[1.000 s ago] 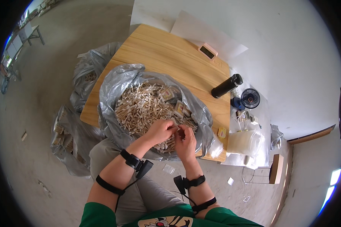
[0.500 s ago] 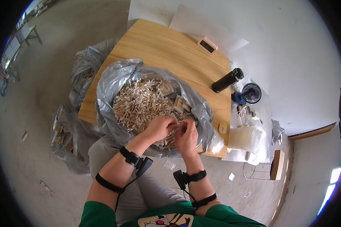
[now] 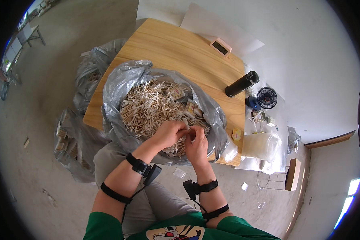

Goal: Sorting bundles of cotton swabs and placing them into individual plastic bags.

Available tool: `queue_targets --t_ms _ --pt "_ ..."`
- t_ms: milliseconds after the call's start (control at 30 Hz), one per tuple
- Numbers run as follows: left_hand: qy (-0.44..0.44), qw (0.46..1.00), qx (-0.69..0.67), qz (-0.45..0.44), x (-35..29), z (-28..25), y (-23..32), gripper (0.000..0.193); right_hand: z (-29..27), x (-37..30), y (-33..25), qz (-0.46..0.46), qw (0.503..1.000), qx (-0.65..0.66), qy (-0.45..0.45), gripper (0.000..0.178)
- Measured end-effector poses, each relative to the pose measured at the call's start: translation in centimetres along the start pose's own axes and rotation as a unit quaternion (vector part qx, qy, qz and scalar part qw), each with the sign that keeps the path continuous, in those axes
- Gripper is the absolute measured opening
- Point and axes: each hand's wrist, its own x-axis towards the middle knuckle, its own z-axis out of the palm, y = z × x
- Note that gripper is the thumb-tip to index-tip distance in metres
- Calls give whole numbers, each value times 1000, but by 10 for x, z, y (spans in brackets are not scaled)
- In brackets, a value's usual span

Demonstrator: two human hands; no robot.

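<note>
Your swabs, thin wooden-looking sticks with small white tips [image 3: 148, 106], lie in a loose heap inside the wide-mouthed grey plastic bag [image 3: 126, 78], which sits on the near part of the pale wood-grain tabletop [image 3: 172, 44]. The sticks are straw-coloured and point every which way, crossing and overlapping, with the white ends speckling the pile; many look much alike in length. Among them, on the right side of the heap, lies a small boxy packet in cream and brown [image 3: 193, 109], tilted, and farther up another flat packet, pale with a printed face [image 3: 176, 93]. The bag's shiny, crumpled rim stands up around the heap.

Your left hand [image 3: 170, 134] and right hand [image 3: 197, 145] meet over the near right part of the pile, fingers curled and fingertips drawn close together, nearly touching. Each grip is narrow. A small pale bit shows by your left fingertips [image 3: 185, 129], but it is too small to identify, and you cannot tell from this view whether either hand pinches it.
</note>
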Motion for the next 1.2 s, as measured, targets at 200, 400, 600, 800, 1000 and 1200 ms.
queue_targets --t_ms 200,400,600,800,1000,1200 --pt "-8 999 29 39 -1 -2 -1 10 -6 6 0 18 998 -46 39 30" --pt "-18 999 27 33 -1 -4 3 11 -2 3 -1 33 999 1 26 34" --pt "-47 999 18 18 -2 -8 6 13 0 3 4 -57 995 -83 26 28" --pt "-25 995 -86 52 4 -17 3 19 -10 3 -5 37 998 -22 54 25" --pt "40 960 -206 -185 4 -16 -13 35 -6 7 3 189 955 168 156 13" --pt "-33 895 -374 -239 6 -23 5 31 -2 8 7 208 913 313 156 11"
